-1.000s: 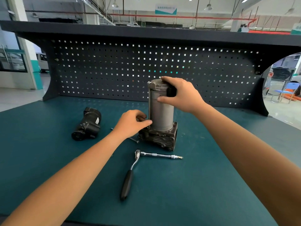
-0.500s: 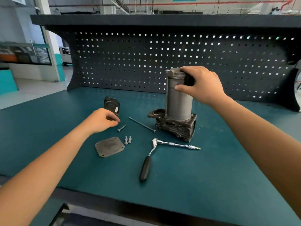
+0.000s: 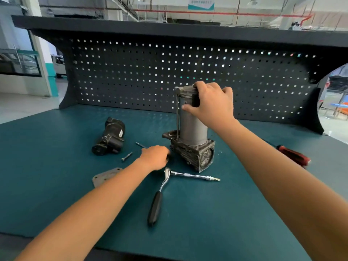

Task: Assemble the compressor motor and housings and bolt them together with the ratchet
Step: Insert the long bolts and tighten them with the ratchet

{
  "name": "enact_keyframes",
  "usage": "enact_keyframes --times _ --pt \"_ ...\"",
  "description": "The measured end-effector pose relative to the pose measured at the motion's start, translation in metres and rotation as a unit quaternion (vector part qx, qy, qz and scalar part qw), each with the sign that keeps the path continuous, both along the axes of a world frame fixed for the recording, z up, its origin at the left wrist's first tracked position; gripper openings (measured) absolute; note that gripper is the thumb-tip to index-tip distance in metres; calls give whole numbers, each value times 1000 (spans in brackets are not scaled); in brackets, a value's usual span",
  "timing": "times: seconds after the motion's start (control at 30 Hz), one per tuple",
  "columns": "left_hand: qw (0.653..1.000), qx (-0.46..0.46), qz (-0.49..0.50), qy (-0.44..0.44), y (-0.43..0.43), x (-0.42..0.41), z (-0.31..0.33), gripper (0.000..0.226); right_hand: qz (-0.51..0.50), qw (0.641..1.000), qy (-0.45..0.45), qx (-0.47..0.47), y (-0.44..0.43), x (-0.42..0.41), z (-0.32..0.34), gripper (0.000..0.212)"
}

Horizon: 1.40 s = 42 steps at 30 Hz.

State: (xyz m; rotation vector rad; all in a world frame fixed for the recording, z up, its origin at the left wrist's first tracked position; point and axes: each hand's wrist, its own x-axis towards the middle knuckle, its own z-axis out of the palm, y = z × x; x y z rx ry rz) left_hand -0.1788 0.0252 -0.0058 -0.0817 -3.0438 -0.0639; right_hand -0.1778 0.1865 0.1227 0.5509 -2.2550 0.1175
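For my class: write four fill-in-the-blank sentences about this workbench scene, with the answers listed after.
The right hand grips the cylinder at its ____.
The ratchet lying on the bench has a ____ handle.
The motor lies ____ of the cylinder.
The screwdriver has a ____ handle.
Answers: top, black, left, red.

Single head-worn cam, wide-angle, edges bent. The bench (image 3: 216,213) is seen from above its near edge, fwd and down, toward the pegboard (image 3: 131,76). Forearms are taken in from both bottom corners. Left hand (image 3: 155,157), right hand (image 3: 212,104) and compressor (image 3: 192,129) are framed centrally, at arm's reach. Hall ceiling is caught up top.
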Motion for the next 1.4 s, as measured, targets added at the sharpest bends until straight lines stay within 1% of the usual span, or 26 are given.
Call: enact_keyframes --times 0.07,0.13,0.17,0.2,0.23,0.3,0.37,0.4,0.47,0.5,0.53,0.57,0.67,0.7,0.77,0.83,0.9,0.97,1.07,1.13,1.2,1.27,1.33,1.4 --pt "998 -46 -22 25 -1 -4 -2 25 16 999 -26 41 5 -2 11 62" --pt "993 -83 -59 53 -5 -6 -3 24 57 991 -93 75 19 -5 28 70" --pt "992 -80 -74 64 -8 -6 -3 24 80 985 -130 81 27 -6 35 73" --pt "992 -53 -82 80 -11 -6 -2 24 105 979 -158 80 35 -8 38 76" --pt "992 -1 -81 102 -13 -6 -1 21 132 973 -176 71 40 -10 38 79" --pt "975 152 -62 151 -17 -4 8 12 182 964 -189 31 42 -13 29 79" --pt "934 302 -43 188 -17 2 24 4 211 962 -174 -13 39 -16 19 76" --pt "909 359 -37 209 -15 6 34 5 215 963 -163 -24 38 -18 16 75" --pt "861 444 -23 248 -12 15 58 13 205 968 -143 -24 37 -20 15 76" --pt "843 467 -21 267 -9 21 72 16 196 971 -134 -21 38 -20 15 77" --pt "834 468 -27 290 -6 27 86 18 187 974 -125 -18 38 -20 15 77" --pt "834 450 -39 317 -1 34 99 19 177 977 -117 -16 38 -19 15 77" --pt "852 327 -100 397 17 52 126 25 136 987 -84 -9 34 -17 13 76" --pt "859 285 -118 407 24 55 131 28 114 991 -69 -8 32 -16 11 75" --pt "888 218 -129 383 36 52 135 34 63 997 -40 -11 26 -15 7 72" --pt "917 179 -125 335 44 44 136 38 6 1000 -10 -7 21 -14 3 70" --pt "923 181 -132 312 45 35 133 39 -14 1000 12 0 21 -14 2 72" --pt "915 205 -138 318 41 27 131 39 17 1000 -5 -7 31 -13 8 76" --pt "905 243 -147 318 36 17 127 39 102 991 -80 -18 53 -15 21 76" --pt "897 260 -155 322 34 15 124 38 160 976 -144 -19 62 -21 27 74" --pt "891 265 -161 333 34 14 122 37 190 959 -209 0 66 -29 29 80" --pt "885 270 -162 344 32 13 120 37 196 946 -257 5 68 -38 30 87" --pt "880 280 -162 347 29 12 116 37 206 940 -271 -20 68 -45 31 86" --pt "875 296 -155 351 26 10 111 39 217 939 -263 -40 64 -49 29 83"
